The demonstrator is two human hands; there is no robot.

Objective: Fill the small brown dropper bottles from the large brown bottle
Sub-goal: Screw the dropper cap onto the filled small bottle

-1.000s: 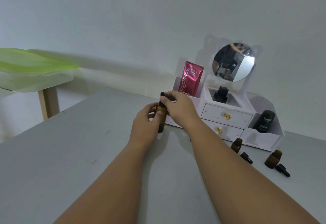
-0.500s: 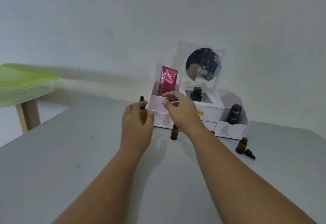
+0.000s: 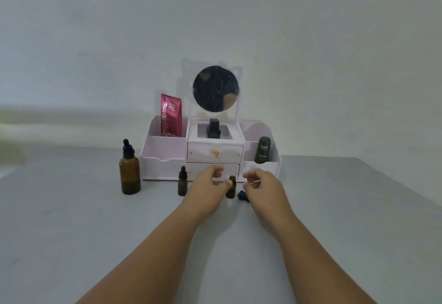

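Observation:
The large brown bottle [image 3: 129, 174], with its black dropper cap on, stands alone on the grey table at the left. A small brown dropper bottle [image 3: 182, 183] with a cap on stands in front of the organizer. Further right stands an uncapped small brown bottle [image 3: 231, 187]. My left hand [image 3: 208, 191] is beside it, fingers apart and thumb at its left side. A loose black dropper cap [image 3: 242, 195] lies just right of that bottle, partly hidden by my right hand [image 3: 262, 185]. That hand hovers there with loosely curled fingers and holds nothing.
A white cosmetic organizer [image 3: 165, 157] with two drawers and a round mirror [image 3: 216, 88] stands against the wall behind the bottles. It holds a pink sachet [image 3: 170, 115], a black bottle [image 3: 214, 128] and a dark tube [image 3: 262, 149]. The grey table [image 3: 71, 220] extends toward me.
My left hand has let go of the large bottle, which now stands alone at the left. Both hands have moved right to the uncapped small bottle. The view has turned to face the organizer.

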